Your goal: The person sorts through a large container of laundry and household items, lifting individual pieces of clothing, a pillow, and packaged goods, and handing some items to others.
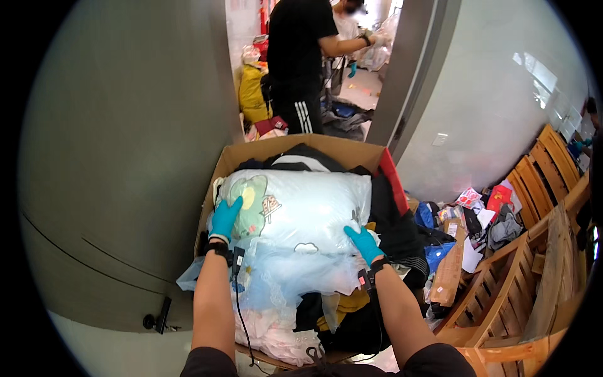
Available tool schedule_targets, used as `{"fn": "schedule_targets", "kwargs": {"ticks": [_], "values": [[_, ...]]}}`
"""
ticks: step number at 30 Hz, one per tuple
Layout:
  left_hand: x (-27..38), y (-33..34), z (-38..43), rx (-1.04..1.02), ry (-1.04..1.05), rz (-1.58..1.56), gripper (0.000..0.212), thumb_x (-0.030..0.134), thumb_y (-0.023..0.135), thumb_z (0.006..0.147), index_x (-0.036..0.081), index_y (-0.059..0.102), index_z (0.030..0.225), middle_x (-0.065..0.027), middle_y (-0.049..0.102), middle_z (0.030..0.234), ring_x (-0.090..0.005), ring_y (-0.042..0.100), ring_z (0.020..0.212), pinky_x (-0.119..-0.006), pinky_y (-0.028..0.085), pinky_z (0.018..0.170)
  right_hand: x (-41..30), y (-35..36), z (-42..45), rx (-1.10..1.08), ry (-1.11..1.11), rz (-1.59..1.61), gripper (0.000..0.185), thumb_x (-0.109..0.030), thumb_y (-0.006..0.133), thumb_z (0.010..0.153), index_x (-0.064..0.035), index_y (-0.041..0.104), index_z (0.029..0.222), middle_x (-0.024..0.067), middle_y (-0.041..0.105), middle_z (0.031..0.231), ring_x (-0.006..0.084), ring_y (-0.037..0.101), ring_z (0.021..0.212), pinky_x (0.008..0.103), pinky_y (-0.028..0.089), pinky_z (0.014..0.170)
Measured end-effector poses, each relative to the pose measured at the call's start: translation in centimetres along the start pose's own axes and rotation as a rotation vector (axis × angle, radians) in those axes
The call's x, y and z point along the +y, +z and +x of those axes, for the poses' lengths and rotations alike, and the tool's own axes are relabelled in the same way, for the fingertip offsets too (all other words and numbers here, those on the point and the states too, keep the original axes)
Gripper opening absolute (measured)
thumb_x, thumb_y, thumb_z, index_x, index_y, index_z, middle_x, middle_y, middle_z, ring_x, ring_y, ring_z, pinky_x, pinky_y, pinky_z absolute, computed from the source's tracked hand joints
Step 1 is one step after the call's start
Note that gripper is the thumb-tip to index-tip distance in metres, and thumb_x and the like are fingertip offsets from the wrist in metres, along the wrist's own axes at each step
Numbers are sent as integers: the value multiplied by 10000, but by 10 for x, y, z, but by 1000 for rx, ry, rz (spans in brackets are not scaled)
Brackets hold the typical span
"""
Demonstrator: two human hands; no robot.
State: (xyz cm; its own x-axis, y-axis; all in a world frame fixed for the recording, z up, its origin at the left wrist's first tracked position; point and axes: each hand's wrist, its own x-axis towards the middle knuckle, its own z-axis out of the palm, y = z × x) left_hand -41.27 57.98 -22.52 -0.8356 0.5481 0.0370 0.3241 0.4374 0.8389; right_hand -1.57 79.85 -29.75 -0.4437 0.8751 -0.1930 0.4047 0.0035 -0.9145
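A large cardboard box [306,139] full of clothes stands before me. On top lies a pale pillow in clear plastic [306,202], printed with a green cartoon figure. My left hand [227,219], in a teal glove, rests on its left end with the fingers spread. My right hand [364,242], gloved alike, touches its lower right corner, fingers apart. Light blue tulle [292,273], pink ruffled fabric [282,334], mustard cloth [346,308] and black garments [395,221] lie around the pillow. Both wrists wear black bands with cables.
A grey door [132,118] is at left. Beyond the doorway stand a person in black [301,61] and another person [347,23], near a yellow bag [253,94]. At right are scattered papers, clothes, a flattened carton [447,268] and wooden slatted furniture [509,282].
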Motion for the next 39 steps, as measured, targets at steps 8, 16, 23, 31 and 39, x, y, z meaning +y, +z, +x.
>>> {"fn": "schedule_targets", "kwargs": {"ticks": [8, 16, 23, 31, 39], "values": [[55, -20, 6, -62, 203, -134, 485, 426, 586, 890, -42, 590, 761, -112, 564, 713, -205, 485, 657, -384, 426, 665, -21, -17, -33, 36, 53, 561, 526, -365, 628, 878, 37, 573, 1213, 132, 640, 1084, 185, 585, 1012, 320, 449, 898], [193, -8, -27, -148, 559, -409, 334, 293, 585, 924, -8, 606, 780, -26, 533, 682, -119, 483, 663, -300, 413, 637, -45, -53, -46, 170, -159, 598, 311, -208, 607, 886, 21, 633, 1095, 82, 659, 1004, 159, 584, 895, 289, 465, 817], [247, -19, 16, -368, 168, -546, 278, 297, 544, 927, 51, 619, 822, -47, 612, 759, -146, 581, 707, -293, 482, 675, -97, -128, -32, 263, -595, 108, 254, -221, 581, 883, 25, 643, 909, 113, 640, 810, 200, 591, 753, 330, 465, 735], [293, -29, 28, -320, 113, -347, 306, 300, 577, 882, -3, 621, 872, -93, 581, 745, -206, 556, 670, -368, 466, 650, -190, -219, -11, 103, -481, -91, 242, -202, 544, 890, 14, 652, 870, 170, 630, 791, 230, 614, 725, 352, 481, 677], [358, -46, 112, 23, 538, -146, 428, 376, 561, 903, -45, 635, 867, -136, 579, 694, -228, 525, 629, -399, 447, 632, -284, -268, 87, 336, -825, -635, 188, -160, 538, 885, -31, 662, 942, 155, 652, 899, 284, 631, 818, 361, 513, 730]]}}
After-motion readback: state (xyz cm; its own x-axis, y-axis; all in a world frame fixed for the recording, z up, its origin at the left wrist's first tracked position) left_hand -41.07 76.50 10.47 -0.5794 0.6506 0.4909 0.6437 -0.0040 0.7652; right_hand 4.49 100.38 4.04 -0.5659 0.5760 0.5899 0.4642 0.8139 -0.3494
